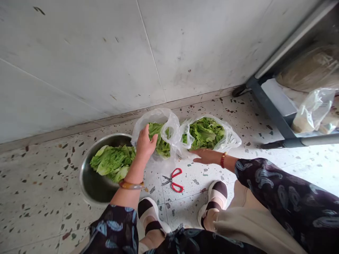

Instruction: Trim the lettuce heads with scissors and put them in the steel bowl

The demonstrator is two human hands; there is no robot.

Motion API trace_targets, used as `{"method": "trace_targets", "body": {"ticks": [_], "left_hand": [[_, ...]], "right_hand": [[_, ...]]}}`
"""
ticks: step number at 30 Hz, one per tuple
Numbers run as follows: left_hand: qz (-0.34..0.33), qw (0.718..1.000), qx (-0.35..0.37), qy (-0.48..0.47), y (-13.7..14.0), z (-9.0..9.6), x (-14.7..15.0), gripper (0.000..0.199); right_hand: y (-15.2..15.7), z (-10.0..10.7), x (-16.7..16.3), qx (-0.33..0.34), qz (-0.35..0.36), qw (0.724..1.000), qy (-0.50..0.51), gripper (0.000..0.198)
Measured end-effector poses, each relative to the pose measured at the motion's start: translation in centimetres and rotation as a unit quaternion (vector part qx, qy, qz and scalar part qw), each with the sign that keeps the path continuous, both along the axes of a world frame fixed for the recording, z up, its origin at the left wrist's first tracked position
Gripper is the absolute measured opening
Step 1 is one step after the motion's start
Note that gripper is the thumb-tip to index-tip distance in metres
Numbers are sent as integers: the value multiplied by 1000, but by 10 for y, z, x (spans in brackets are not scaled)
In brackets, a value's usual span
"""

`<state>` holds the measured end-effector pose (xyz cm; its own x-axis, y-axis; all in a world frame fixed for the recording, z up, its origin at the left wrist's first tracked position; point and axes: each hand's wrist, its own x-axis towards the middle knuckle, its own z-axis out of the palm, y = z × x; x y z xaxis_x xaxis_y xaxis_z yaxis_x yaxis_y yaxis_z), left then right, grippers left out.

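My left hand (146, 143), fingers apart, is at the left side of a clear plastic bag (160, 114) that holds green lettuce leaves (162, 144). Beside it on the right lies a second clear plastic bag (233, 138), full of cut lettuce (207, 133). At the near edge of this bag is my right hand (205, 156), its fingers stretched out and holding nothing that I can see. A steel basin (84, 176) with lettuce (114, 163) in it stands left of my left forearm. On the floor between my feet and the bags lie red-handled scissors (173, 180), blades apart.
A pale wall (106, 63) rises just behind the bags. To the right stands a wheeled cart (278, 113) with plastic-wrapped goods (309, 70) on its lower shelf. My shoes (217, 192) are on the speckled floor (50, 183) close to the scissors.
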<state>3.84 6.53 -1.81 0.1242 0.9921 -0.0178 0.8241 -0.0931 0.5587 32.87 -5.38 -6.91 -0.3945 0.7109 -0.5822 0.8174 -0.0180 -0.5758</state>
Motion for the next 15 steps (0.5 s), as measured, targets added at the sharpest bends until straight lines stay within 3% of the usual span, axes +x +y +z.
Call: {"method": "trace_targets", "body": {"ticks": [2,4,6,8,10,13,15], "left_hand": [[-38,992,114,-41,-22,6,27,42],[-180,968,156,-74,-48,12,62,33],[-352,927,112,-73,-70,11,99,33],[-456,889,24,-32,-82,2,127,33],[-447,892,-56,46,-80,-13,138,35],[-300,932,-105,176,-62,-34,124,39],[-247,937,-109,219,-51,-42,106,40]], "right_hand": [[-12,-5,-9,-11,23,1000,8,65],[-19,-9,-15,-13,30,999,9,63],[-20,-13,-19,-11,29,1000,6,51],[-20,-16,-22,-11,22,1000,12,38],[-18,-19,-23,-10,12,999,34,35],[-13,-22,-12,-1,-27,996,80,44],[-5,-24,3,14,-80,992,101,43]]}}
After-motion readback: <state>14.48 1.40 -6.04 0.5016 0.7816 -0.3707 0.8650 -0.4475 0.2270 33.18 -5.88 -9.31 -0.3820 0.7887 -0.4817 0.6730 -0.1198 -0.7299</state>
